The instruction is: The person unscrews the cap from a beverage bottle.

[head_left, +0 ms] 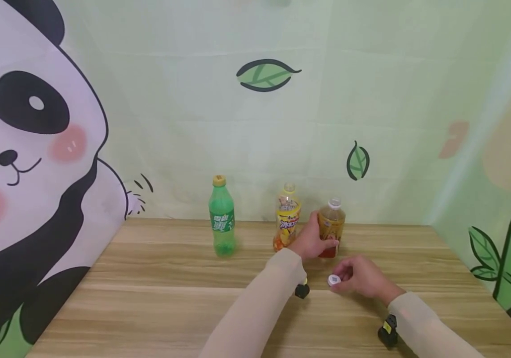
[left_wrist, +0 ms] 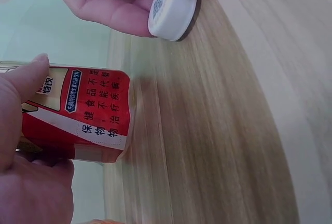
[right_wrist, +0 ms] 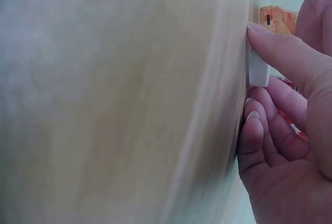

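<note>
My left hand (head_left: 307, 242) grips a drink bottle (head_left: 333, 223) around its lower half, and the bottle stands upright on the table. Its label is red and gold in the left wrist view, with Chinese print (left_wrist: 101, 110). The bottle's clear neck shows no cap, only a white ring. Closer to me, my right hand (head_left: 364, 279) pinches a white bottle cap (head_left: 334, 280) between thumb and fingers. A printed square code faces up on the cap, which is at the tabletop in the right wrist view (right_wrist: 259, 71).
Left of the gripped bottle stands a yellow-labelled bottle (head_left: 288, 219) with a clear, uncapped neck, close to my left hand. Further left is a green bottle (head_left: 222, 214) with a yellow cap. A printed panda backdrop (head_left: 193, 124) rises behind the wooden table (head_left: 157, 278).
</note>
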A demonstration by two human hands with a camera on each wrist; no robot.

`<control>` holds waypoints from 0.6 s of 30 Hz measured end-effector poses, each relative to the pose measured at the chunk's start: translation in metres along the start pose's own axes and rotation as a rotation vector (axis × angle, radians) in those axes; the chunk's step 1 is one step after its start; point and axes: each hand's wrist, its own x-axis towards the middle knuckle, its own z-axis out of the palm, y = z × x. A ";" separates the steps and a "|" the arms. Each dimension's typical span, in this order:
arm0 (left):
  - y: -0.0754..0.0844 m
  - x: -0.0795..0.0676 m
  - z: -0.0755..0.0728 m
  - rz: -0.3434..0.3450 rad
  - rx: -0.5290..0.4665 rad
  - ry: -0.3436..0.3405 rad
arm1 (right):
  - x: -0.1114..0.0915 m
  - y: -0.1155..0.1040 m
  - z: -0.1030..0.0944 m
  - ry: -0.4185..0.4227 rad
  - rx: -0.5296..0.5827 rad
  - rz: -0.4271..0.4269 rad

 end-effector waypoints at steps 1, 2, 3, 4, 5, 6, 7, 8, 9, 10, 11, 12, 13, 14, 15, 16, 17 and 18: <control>0.000 0.000 0.000 0.000 -0.002 -0.001 | 0.000 -0.001 0.000 0.002 -0.002 0.002; -0.001 0.001 0.000 -0.003 -0.004 0.001 | 0.000 -0.001 0.000 0.003 -0.003 0.005; -0.001 0.001 0.000 -0.007 -0.006 0.002 | 0.000 -0.002 0.000 0.004 -0.005 0.007; -0.001 0.001 0.000 -0.011 -0.007 0.003 | -0.001 -0.003 0.000 0.005 -0.005 0.010; -0.002 0.001 0.000 -0.014 -0.005 0.003 | -0.001 -0.004 0.000 0.004 -0.004 0.014; -0.002 0.000 0.001 -0.017 -0.003 0.003 | -0.001 -0.005 0.000 0.004 -0.002 0.016; -0.003 0.000 0.001 -0.018 0.001 0.004 | -0.001 -0.005 0.000 0.003 -0.001 0.017; -0.003 -0.001 0.001 -0.019 0.004 0.007 | -0.002 -0.006 0.000 0.003 0.000 0.018; -0.003 -0.002 0.002 -0.016 0.005 0.007 | -0.002 -0.007 0.000 0.003 0.001 0.019; -0.003 -0.003 0.002 -0.013 0.009 0.009 | -0.002 -0.007 0.000 0.003 0.003 0.021; -0.004 -0.004 0.002 -0.011 0.010 0.009 | -0.003 -0.008 0.000 0.005 0.004 0.024; -0.004 -0.006 0.002 -0.007 0.012 0.009 | -0.003 -0.009 0.000 0.007 0.001 0.025; -0.004 -0.007 0.001 -0.002 0.015 0.011 | -0.003 -0.009 0.000 0.009 -0.001 0.029; -0.004 -0.008 0.001 0.001 0.018 0.011 | -0.004 -0.010 0.000 0.011 -0.001 0.033; -0.004 -0.009 0.001 0.002 0.019 0.009 | -0.004 -0.010 0.000 0.013 -0.001 0.039; -0.004 -0.010 0.000 -0.004 0.022 0.008 | -0.004 -0.011 0.000 0.015 0.000 0.043; -0.005 -0.011 0.000 -0.010 0.025 0.008 | -0.004 -0.011 0.000 0.016 0.002 0.046; -0.006 -0.012 0.000 -0.017 0.029 0.008 | -0.003 -0.011 0.000 0.016 0.005 0.047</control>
